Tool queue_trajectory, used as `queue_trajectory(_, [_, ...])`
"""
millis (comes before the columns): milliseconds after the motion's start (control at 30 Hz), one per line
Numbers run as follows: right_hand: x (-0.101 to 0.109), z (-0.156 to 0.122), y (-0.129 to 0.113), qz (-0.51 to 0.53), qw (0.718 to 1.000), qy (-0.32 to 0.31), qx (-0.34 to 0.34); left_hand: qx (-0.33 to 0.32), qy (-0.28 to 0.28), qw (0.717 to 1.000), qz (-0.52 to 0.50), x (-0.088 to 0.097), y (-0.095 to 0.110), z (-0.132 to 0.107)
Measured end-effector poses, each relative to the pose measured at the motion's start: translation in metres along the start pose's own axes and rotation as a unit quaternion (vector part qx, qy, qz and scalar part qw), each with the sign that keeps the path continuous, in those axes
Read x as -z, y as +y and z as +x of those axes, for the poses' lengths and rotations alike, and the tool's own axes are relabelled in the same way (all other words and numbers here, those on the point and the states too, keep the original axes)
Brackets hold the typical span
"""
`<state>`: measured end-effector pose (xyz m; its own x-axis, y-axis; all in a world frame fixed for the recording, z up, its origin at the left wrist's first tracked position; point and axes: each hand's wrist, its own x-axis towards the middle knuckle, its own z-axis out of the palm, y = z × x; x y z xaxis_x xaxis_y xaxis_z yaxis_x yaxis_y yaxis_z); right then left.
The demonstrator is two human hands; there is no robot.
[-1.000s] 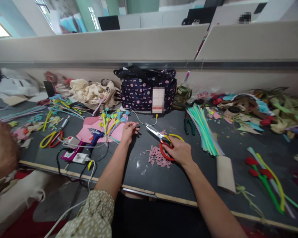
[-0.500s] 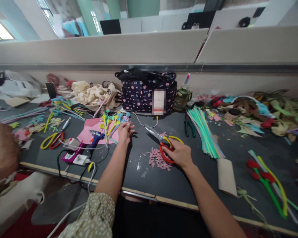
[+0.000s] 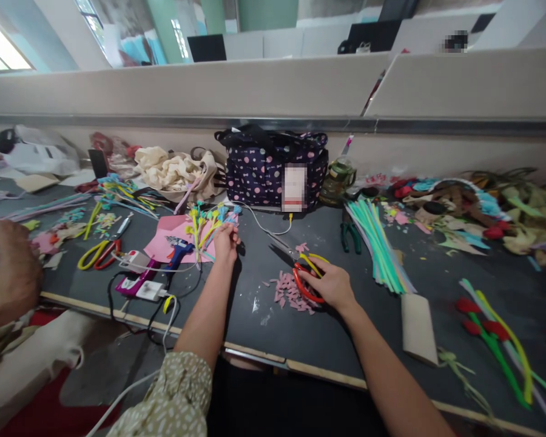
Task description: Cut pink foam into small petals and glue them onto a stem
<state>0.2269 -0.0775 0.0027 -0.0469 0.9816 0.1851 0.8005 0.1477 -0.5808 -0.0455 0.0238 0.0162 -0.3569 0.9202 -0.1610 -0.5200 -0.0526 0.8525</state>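
Note:
My right hand point(image 3: 334, 285) grips scissors point(image 3: 306, 291) with red and yellow handles. Their blades point up and left, blurred, over the table. Just under the scissors lies a pile of small pink cut pieces point(image 3: 287, 292). My left hand point(image 3: 226, 244) is at the right edge of a pink sheet point(image 3: 159, 244), its fingers curled together. Whatever they hold, if anything, is too small to make out. Beside that hand, a bunch of yellow and blue fuzzy-stem flowers point(image 3: 204, 223) rests on the sheet. A blue glue gun point(image 3: 178, 252) lies to its left.
A dotted bag point(image 3: 255, 176) stands at the back, with a bottle point(image 3: 339, 179) beside it. Rightward lie green-handled pliers point(image 3: 349, 233), green fuzzy stems point(image 3: 377, 243) and a beige block point(image 3: 417, 328). A purple glue gun point(image 3: 139, 282) and cables lie left. Another person's hand point(image 3: 13, 267) is at far left.
My left hand's fingers have curled in from a more spread pose. My right hand keeps the scissors above the pink pieces, blades now blurred. The other person's hand at far left has shifted.

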Motion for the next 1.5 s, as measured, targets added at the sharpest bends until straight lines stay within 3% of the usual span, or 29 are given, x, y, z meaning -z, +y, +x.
queue_trajectory(100, [0.0,0.001,0.002,0.053,0.998,-0.005,-0.032,0.047,-0.064,0.997,0.023,-0.001,-0.004,-0.001])
queue_trajectory(200, [0.0,0.003,0.005,0.179,0.981,-0.04,-0.067,0.028,-0.082,0.994,0.059,-0.004,-0.01,-0.004])
queue_trajectory(333, [0.005,0.004,0.006,0.411,0.889,-0.163,-0.124,0.001,-0.095,0.991,0.091,-0.008,-0.014,-0.009])
queue_trajectory(400, [0.008,0.004,0.005,0.442,0.871,-0.157,-0.144,-0.01,-0.099,0.989,0.107,-0.01,-0.015,-0.012])
queue_trajectory(533, [0.013,0.007,0.003,0.447,0.875,-0.073,-0.17,-0.055,-0.109,0.98,0.157,-0.012,-0.015,-0.015])
queue_trajectory(633, [0.016,0.011,0.006,0.47,0.857,-0.032,-0.21,-0.057,-0.208,0.952,0.217,-0.016,-0.016,-0.021])
queue_trajectory(767, [0.019,0.013,0.01,0.505,0.825,-0.031,-0.254,-0.002,-0.37,0.884,0.288,-0.021,-0.017,-0.034])
queue_trajectory(900, [0.017,0.013,0.012,0.505,0.828,-0.032,-0.241,0.063,-0.446,0.846,0.285,-0.026,-0.019,-0.046])
queue_trajectory(1033, [0.015,0.013,0.012,0.492,0.838,-0.033,-0.231,0.07,-0.435,0.854,0.276,-0.03,-0.031,-0.049])
queue_trajectory(1167, [0.017,0.013,0.011,0.499,0.832,-0.034,-0.239,-0.034,-0.362,0.874,0.321,-0.033,-0.046,-0.047])
queue_trajectory(1267, [0.018,0.013,0.009,0.498,0.833,-0.031,-0.239,-0.147,-0.355,0.827,0.411,-0.034,-0.054,-0.047])
queue_trajectory(1367, [0.019,0.013,0.006,0.496,0.835,-0.03,-0.234,-0.229,-0.37,0.74,0.512,-0.034,-0.06,-0.051])
queue_trajectory(1500, [0.019,0.013,0.005,0.495,0.838,-0.029,-0.227,-0.287,-0.394,0.636,0.598,-0.035,-0.064,-0.056])
